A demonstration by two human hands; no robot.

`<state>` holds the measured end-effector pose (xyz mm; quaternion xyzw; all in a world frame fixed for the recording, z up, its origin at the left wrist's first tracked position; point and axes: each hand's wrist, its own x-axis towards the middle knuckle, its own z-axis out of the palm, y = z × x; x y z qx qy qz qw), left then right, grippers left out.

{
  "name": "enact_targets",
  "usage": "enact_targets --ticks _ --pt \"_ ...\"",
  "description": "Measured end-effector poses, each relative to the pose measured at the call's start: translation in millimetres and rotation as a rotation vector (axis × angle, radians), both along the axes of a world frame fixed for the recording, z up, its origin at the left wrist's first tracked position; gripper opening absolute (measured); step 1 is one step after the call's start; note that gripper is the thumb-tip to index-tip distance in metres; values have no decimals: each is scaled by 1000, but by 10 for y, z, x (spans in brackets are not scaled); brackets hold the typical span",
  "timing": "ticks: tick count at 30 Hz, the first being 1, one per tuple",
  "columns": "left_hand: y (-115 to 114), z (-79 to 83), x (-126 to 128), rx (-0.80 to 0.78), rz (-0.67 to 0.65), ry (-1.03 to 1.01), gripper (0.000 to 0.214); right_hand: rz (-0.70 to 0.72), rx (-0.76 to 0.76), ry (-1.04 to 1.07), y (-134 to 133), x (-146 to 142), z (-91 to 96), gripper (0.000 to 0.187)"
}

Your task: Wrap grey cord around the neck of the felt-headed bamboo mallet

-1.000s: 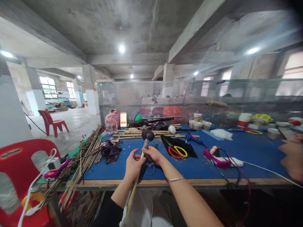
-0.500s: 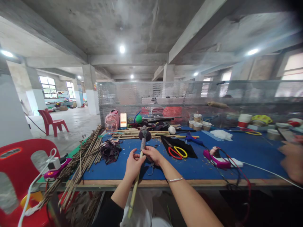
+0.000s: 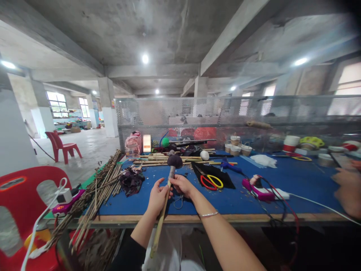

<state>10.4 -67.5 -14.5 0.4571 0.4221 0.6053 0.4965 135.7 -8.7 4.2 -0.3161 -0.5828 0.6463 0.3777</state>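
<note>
The fingers of the left hand (image 3: 158, 196) and the right hand (image 3: 183, 185) pinch a stick (image 3: 158, 231) near its gray wrap (image 3: 171, 173). A dark, round top (image 3: 175, 162) sits on its far end, over the blue surface (image 3: 222, 203). Red and yellow scissors (image 3: 211, 182) lie to the right; many twigs (image 3: 108, 180) lie to the left.

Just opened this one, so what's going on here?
A person holds a pale stick over the near side of a blue table, left hand and right hand close together. Its far end has grey wrapping and a dark round head; its lower end points toward the lap. Scissors lie on black cloth to the right, dry stems to the left. A co-worker's hand blurs at the right edge.
</note>
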Motion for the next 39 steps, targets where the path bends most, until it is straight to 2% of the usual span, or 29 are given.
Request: enact_targets --ticks 4,7,16,20,25,34,39 --pt "43 -47 -8 81 104 49 62 -12 10 6 3 -6 -19 35" --pt "65 -76 -20 82 150 69 67 -20 5 -2 -14 -6 -7 36" --pt "-12 4 3 -4 -26 3 73 26 -65 26 -27 14 21 38" --pt "1 -11 17 56 29 58 61 15 -38 8 -19 6 10 38" --pt "17 -29 9 95 113 74 68 -1 -28 -2 -28 -1 17 38" --pt "-2 -26 -14 53 35 44 64 33 -31 21 -26 0 19 38" --pt "55 -81 -4 131 111 71 56 -1 -24 19 -41 -15 23 39"
